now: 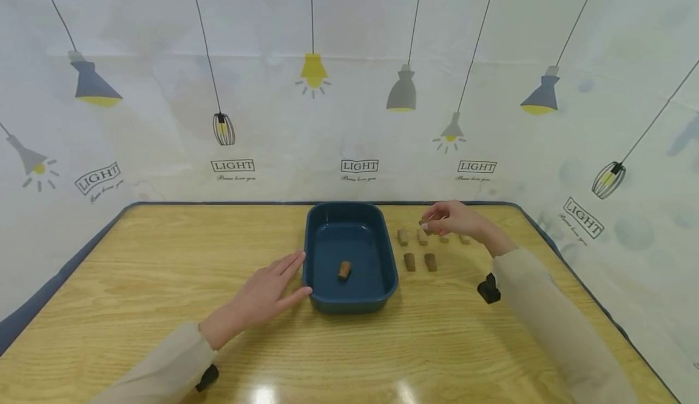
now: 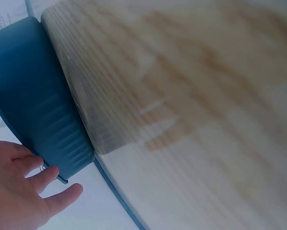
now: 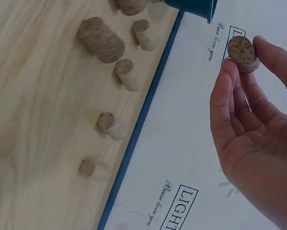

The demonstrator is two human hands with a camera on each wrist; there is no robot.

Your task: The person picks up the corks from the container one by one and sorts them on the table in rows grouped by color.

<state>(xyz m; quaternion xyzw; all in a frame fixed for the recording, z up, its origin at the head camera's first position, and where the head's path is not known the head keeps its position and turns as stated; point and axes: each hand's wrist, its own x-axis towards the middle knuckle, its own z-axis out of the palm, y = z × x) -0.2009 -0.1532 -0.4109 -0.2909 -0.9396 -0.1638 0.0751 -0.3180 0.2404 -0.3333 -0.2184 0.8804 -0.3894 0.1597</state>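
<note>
Between thumb and fingertips, my right hand (image 1: pixel 449 218) pinches a cork (image 3: pixel 244 53), held above the rows of corks right of the dish. My left hand (image 1: pixel 261 290) lies with fingers extended against the left side of a deep blue rectangular dish (image 1: pixel 349 306); the left wrist view shows its fingers along the dish's rim. One brown cork (image 1: pixel 344 270) lies inside the dish, toward its near end. On the table beside the dish are several more corks, among them a darker near pair (image 1: pixel 420 262) and a paler far row (image 3: pixel 127 75).
A wood-grain table (image 1: pixel 164 252) with a dark blue edge carries everything. Behind it hangs a pale backdrop (image 1: pixel 273 119) printed with lamps and the word LIGHT. A small black object (image 1: pixel 488 289) shows beside the right sleeve, another black piece (image 1: pixel 207 378) by the left sleeve.
</note>
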